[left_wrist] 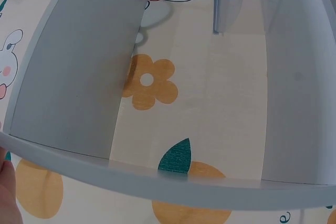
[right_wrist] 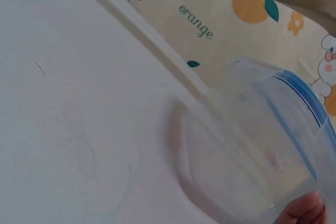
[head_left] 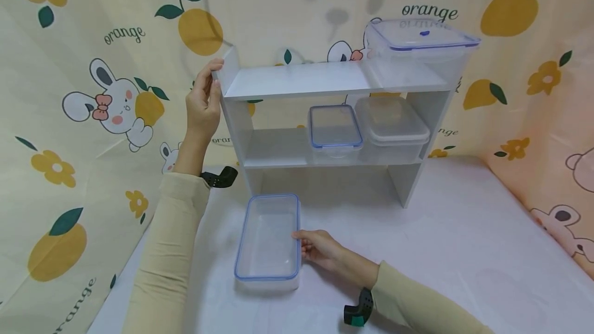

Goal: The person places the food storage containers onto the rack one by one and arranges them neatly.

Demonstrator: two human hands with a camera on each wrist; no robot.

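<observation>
My left hand holds the upper left corner of a white shelf unit, thumb on the near side of its side panel. In the left wrist view only part of that hand shows, beside the panel's edge. In front of the shelf, a clear rectangular food container with a blue rim is low over the white surface; whether it touches is unclear. My right hand pinches its right side at the rim. The right wrist view shows the container's clear wall beside the fingertips.
A large clear container with a blue-edged lid sits on the shelf's top right. On the middle board stand a smaller blue-rimmed container and a frosted-lid container, side by side. A printed cloth hangs behind and around the white tabletop.
</observation>
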